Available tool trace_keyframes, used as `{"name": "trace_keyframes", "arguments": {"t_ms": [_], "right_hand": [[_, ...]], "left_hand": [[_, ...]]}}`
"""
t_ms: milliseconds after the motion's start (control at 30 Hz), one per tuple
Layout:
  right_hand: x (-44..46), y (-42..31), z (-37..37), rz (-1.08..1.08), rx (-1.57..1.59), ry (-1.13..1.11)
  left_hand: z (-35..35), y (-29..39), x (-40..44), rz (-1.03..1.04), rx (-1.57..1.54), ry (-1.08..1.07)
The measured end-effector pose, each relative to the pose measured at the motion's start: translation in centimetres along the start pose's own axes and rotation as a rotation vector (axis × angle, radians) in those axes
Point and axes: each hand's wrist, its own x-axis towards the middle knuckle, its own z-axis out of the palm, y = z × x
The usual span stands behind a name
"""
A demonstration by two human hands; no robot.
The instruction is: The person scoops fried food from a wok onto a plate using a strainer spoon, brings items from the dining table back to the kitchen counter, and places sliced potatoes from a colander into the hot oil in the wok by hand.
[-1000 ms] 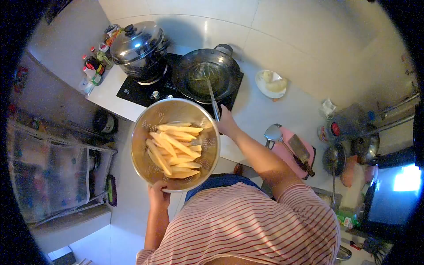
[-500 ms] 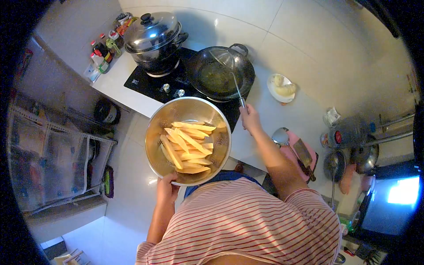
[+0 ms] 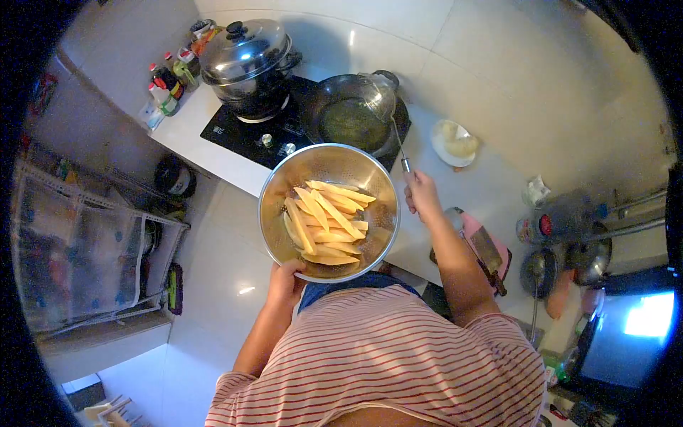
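Observation:
My left hand (image 3: 287, 279) grips the near rim of a perforated steel colander (image 3: 279, 181), held up in front of my body. Thick yellow strips (image 3: 331, 226), cut like fries, lie inside it; I cannot tell of what. The handle of a long skimmer (image 3: 382, 99) is closed in my right hand (image 3: 424, 195). Its round head is at the right far side of a dark wok (image 3: 320, 99), by the wok's handle. Yellowish liquid shows in the wok's bottom, and the colander hides part of its near edge.
A lidded pot (image 3: 245, 71) stands on the left of the black cooktop (image 3: 238, 139). At right are a white plate (image 3: 442, 151) with pale pieces and a cleaver (image 3: 484, 245) on a pink board (image 3: 504, 256). Bottles (image 3: 163, 96) line the left wall.
The colander with the yellow strips has moved right and slightly away from me. My right hand and the skimmer have shifted right, its head going from over the wok's middle towards its far right edge.

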Motion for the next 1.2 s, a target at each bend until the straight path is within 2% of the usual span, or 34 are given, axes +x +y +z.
{"name": "trace_keyframes", "arguments": {"t_ms": [133, 233, 300, 467, 567, 600, 700, 833, 967, 1100, 1133, 1200], "right_hand": [[-1.2, -3.5, -1.3, 0.119, 0.362, -0.193], [1.6, -0.3, 0.6, -0.102, -0.232, 0.074], [1.6, 1.4, 1.1, -0.035, -0.076, 0.006], [0.9, -1.4, -0.5, 0.076, 0.185, -0.081], [0.0, -3.7, -2.1, 0.195, 0.565, -0.339], [-0.3, -4.2, -1.3, 0.155, 0.370, -0.235], [1.8, -0.3, 1.7, 0.070, 0.142, -0.048], [0.8, -1.4, 1.4, -0.002, 0.158, -0.088], [-0.1, -3.4, -1.3, 0.209, 0.564, -0.333], [1.9, 1.5, 1.0, 0.039, 0.023, -0.018], [1.2, 0.8, 0.9, -0.002, 0.031, -0.035], [-0.1, -1.2, 0.4, 0.052, 0.174, -0.082]], "left_hand": [[0.9, 0.4, 0.2, 0.011, -0.005, 0.031], [0.2, 0.4, 0.5, -0.068, 0.028, 0.045], [0.4, 1.0, 0.3, -0.080, 0.041, 0.027], [2.2, 1.1, -0.6, -0.006, 0.007, 0.050], [0.9, 0.5, 0.2, -0.018, 0.072, 0.019], [0.6, 0.3, 0.3, -0.029, 0.082, 0.016], [0.4, 1.3, 0.1, -0.047, 0.102, 0.003], [2.3, 2.1, -0.9, -0.008, 0.057, 0.019], [-0.1, 1.5, 0.2, -0.030, 0.145, -0.038], [-0.5, 1.2, 0.6, -0.038, 0.174, -0.030], [0.4, 1.7, 0.1, -0.030, 0.149, -0.003], [0.4, 1.5, 0.0, -0.052, 0.133, 0.029]]}}
